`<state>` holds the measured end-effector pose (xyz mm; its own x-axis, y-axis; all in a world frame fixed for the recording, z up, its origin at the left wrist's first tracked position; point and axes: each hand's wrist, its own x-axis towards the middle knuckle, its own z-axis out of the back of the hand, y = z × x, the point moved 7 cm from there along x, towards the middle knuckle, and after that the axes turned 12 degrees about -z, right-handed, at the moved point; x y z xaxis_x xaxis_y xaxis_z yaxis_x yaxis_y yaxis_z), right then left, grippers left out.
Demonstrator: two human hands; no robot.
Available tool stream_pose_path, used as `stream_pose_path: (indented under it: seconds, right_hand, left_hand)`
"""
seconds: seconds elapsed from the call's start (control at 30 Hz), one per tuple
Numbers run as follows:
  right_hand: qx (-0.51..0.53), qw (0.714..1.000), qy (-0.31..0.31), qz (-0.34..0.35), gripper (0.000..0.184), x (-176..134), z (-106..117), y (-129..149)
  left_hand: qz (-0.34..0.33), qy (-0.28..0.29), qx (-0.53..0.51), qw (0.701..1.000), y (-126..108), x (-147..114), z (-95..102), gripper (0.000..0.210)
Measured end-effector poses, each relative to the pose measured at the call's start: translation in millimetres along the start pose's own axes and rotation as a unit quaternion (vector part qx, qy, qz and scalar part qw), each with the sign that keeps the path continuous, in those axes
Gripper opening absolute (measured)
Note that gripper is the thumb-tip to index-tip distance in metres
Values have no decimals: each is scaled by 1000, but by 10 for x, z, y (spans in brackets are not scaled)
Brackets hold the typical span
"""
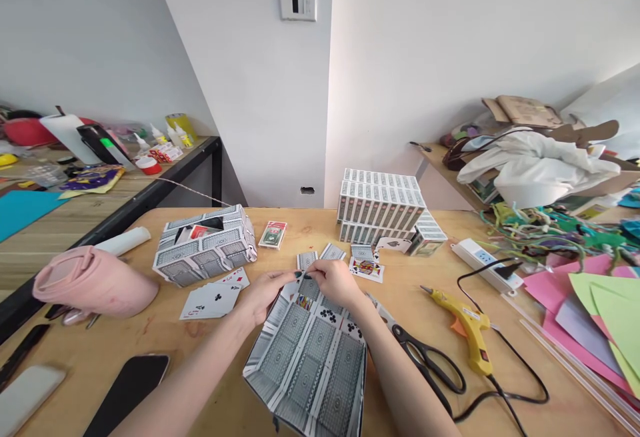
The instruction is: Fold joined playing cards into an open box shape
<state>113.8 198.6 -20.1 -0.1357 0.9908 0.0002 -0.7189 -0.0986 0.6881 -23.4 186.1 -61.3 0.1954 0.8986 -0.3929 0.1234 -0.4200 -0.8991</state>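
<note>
In front of me is a box built from playing cards (306, 364), most of them back side up, with a few club faces and a picture card near its far end. My left hand (270, 290) grips the far left edge of this card box, fingertips pinched. At the same far end my right hand (334, 282) is closed, thumb and forefinger pinched close to the left fingertips. Whether a separate card sits between the fingers is hidden. Loose playing cards (367, 269) lie just beyond the hands. Black-handled scissors (425, 360) rest beside my right forearm.
A second card box (205, 244) stands at the back left, near fanned cards (213, 298) and a card pack (273, 234). Stacked card packs (380, 204) stand at the back. Right are a yellow glue gun (467, 327), its cord and a power strip (485, 265). A phone (130, 390) lies left.
</note>
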Motion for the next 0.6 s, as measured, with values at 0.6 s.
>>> stream_pose_path:
  seconds: [0.6]
  right_hand:
    - [-24, 1000, 2, -11, 21, 3, -22, -31]
  left_hand:
    - [-308, 23, 507, 805, -485, -81, -87, 26]
